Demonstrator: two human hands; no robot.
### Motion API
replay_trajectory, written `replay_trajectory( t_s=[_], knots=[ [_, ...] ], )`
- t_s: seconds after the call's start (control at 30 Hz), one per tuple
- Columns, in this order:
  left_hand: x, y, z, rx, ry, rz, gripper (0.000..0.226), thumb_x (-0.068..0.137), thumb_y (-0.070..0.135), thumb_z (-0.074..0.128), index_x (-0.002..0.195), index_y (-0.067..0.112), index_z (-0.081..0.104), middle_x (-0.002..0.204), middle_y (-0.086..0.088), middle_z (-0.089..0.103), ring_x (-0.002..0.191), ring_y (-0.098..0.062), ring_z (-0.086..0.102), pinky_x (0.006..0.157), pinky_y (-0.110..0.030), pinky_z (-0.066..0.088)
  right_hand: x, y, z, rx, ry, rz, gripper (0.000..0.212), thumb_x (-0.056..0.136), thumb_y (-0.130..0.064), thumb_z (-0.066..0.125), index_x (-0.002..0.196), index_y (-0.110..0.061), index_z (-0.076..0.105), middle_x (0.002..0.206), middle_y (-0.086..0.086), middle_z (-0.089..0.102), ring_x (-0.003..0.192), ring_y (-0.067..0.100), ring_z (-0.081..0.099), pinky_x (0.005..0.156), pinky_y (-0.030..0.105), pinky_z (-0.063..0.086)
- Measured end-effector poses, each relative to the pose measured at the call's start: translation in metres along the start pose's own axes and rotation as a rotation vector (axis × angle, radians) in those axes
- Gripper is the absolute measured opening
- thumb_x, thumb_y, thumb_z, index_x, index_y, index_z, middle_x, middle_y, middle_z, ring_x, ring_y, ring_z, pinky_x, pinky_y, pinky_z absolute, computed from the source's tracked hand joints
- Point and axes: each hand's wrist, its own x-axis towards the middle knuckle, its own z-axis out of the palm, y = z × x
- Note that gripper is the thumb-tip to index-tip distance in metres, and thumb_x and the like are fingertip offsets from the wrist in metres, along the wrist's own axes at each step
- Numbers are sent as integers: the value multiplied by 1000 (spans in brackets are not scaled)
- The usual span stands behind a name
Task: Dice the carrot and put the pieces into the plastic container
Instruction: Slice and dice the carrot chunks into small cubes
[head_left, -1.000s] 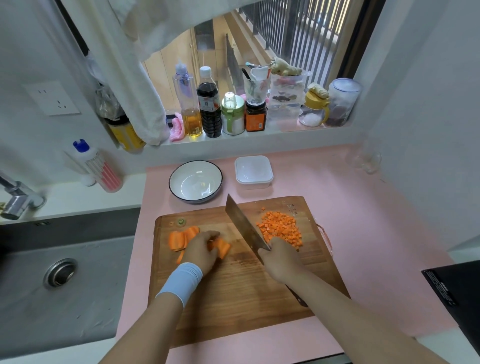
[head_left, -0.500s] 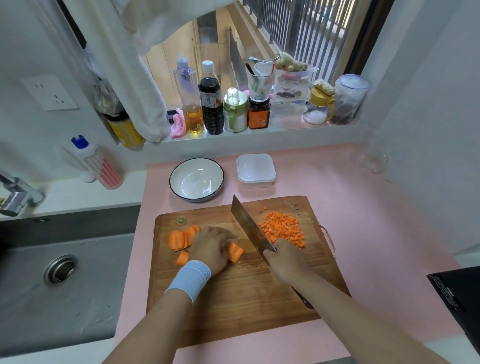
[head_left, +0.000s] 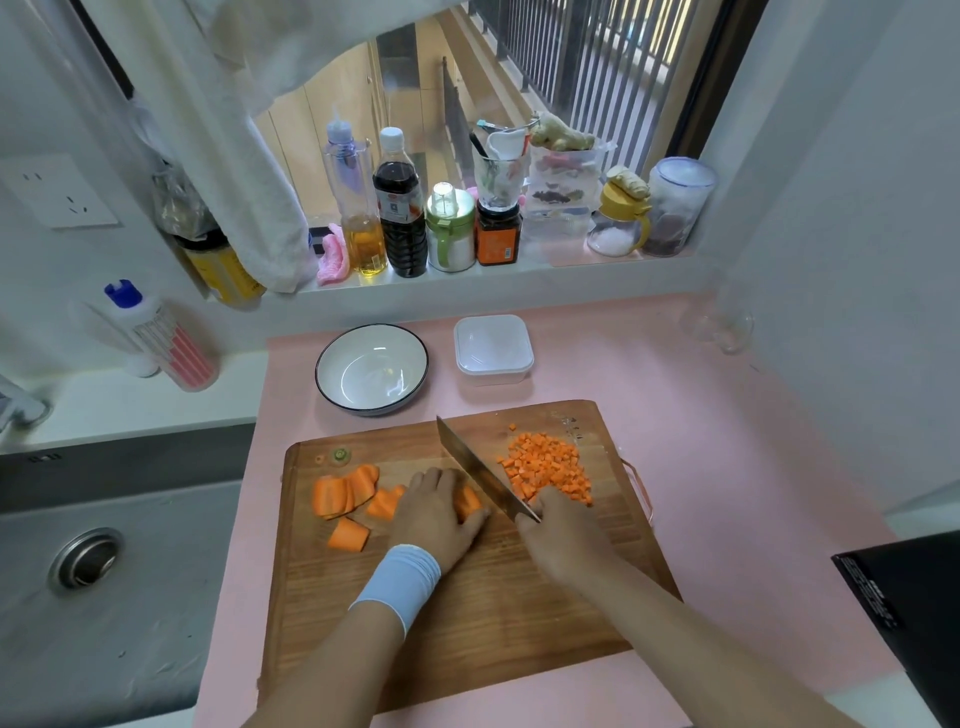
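Carrot, bright orange, lies in three forms on the grained wooden cutting board (head_left: 467, 623): a heap of small dice (head_left: 550, 465) far right; flat curved slabs (head_left: 343, 491) at left; one chunk (head_left: 467, 501) at centre; the left hand (head_left: 439, 512), fingers curled, pins that chunk; the right hand (head_left: 563, 535) is wrapped round the handle of a steel cleaver (head_left: 480, 470), its blade just beside the chunk; the square translucent plastic container (head_left: 493, 348) stands beyond the board, beside a round white bowl (head_left: 371, 369).
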Motion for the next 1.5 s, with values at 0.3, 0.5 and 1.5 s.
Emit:
replay_trajectory(
  t_s=[0.3,0.5,1.5],
  knots=[
    [3,-26,13,-74,15,423,12,80,12,72,91,17,74,95,4,65,97,-16,55,80,-29,53,-4,-4,2,-90,-13,-101,23,102,-39,48,119,-34,62,83,-10,66,70,9,62,58,31,47],
    [9,-20,13,-47,39,462,12,71,15,81,77,24,77,90,9,69,91,-12,61,67,-21,54,-7,0,5,-207,33,-171,29,102,-38,47,125,-32,64,98,-5,71,90,19,66,67,30,47],
    [3,-29,28,-202,176,465,28,90,30,52,85,22,78,94,8,71,95,-10,60,79,-18,49,0,-6,12,-298,-81,-161,15,99,-17,47,113,-17,53,95,5,66,84,28,64,62,32,41]
  ],
)
